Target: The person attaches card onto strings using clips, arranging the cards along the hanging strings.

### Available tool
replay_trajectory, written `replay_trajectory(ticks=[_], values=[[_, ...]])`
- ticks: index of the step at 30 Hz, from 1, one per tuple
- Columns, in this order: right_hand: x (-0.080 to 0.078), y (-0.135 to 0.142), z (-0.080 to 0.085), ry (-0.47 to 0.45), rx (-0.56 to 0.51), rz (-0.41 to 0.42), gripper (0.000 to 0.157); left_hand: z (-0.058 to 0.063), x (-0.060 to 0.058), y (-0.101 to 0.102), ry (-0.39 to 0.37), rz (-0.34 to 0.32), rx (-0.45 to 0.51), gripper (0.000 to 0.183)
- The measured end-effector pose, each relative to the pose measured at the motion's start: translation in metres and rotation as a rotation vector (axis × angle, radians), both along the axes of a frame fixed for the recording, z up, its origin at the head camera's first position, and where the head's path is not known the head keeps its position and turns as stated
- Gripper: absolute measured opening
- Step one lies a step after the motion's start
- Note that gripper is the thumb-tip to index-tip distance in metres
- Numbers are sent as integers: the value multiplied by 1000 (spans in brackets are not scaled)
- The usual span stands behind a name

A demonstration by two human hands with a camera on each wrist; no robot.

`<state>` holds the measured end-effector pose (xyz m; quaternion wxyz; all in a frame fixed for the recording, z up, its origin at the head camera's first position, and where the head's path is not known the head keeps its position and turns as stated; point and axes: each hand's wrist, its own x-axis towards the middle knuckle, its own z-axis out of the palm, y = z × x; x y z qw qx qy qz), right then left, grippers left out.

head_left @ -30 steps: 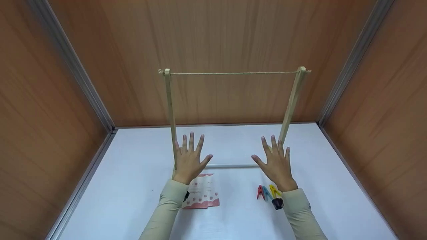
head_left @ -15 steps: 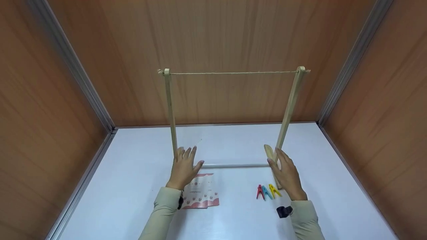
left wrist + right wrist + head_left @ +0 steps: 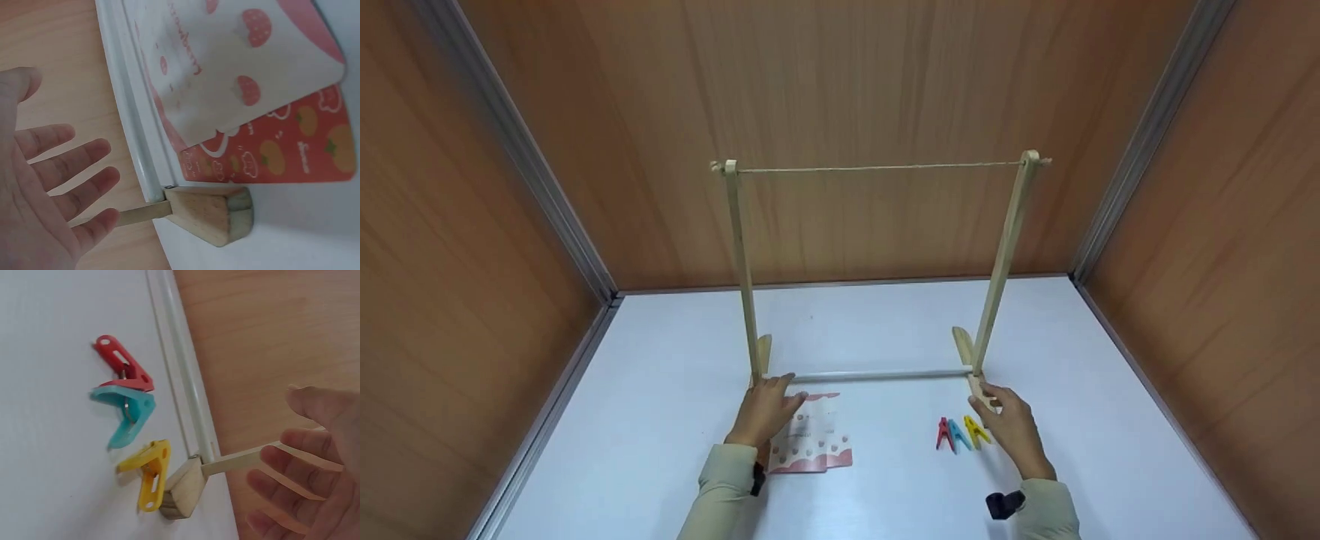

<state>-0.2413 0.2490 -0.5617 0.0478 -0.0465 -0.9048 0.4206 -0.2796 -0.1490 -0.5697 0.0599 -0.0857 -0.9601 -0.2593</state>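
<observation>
A small wooden drying rack stands on the white table, with a string (image 3: 877, 167) tied between two posts (image 3: 1003, 270) and a pale rod (image 3: 877, 374) joining them low down. My left hand (image 3: 765, 411) is at the base of the left post, fingers apart and gently bent in the left wrist view, near the wooden foot (image 3: 197, 214). At the right foot (image 3: 188, 489) is my right hand (image 3: 1011, 424), thumb and fingers loosely bent with nothing between them. Red (image 3: 115, 351), blue (image 3: 145, 410) and yellow (image 3: 160, 461) clothespins lie in a row left of it.
Two overlapping printed sheets with rounded corners lie beside my left hand: a white strawberry one (image 3: 197, 84) over a red one (image 3: 253, 163) with orange fruit. Wood-grain panels (image 3: 877, 90) enclose the table (image 3: 885, 487) at the back and sides.
Both hands have come down and back toward me from spread-out poses over the rack, to the feet of its posts. Their fingers have relaxed. The rack, sheets and clothespins have stayed put.
</observation>
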Motion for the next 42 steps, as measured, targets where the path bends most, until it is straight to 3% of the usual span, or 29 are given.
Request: replay_trajectory(ticks=[12, 19, 28, 37, 42], values=[[12, 4, -35, -82, -13, -30, 45, -17, 6, -12, -147, -22, 56, 55], [15, 8, -43, -87, -10, -48, 43, -23, 5, -13, -129, -37, 14, 56], [20, 14, -49, -156, -3, -52, 48, -25, 3, -11, -207, -1, -3, 67], [19, 17, -52, -160, 48, 8, 55, -27, 2, -7, -181, 28, -11, 72], [20, 13, -54, -187, 62, 2, 56, -29, 4, -7, -163, 32, -15, 73]])
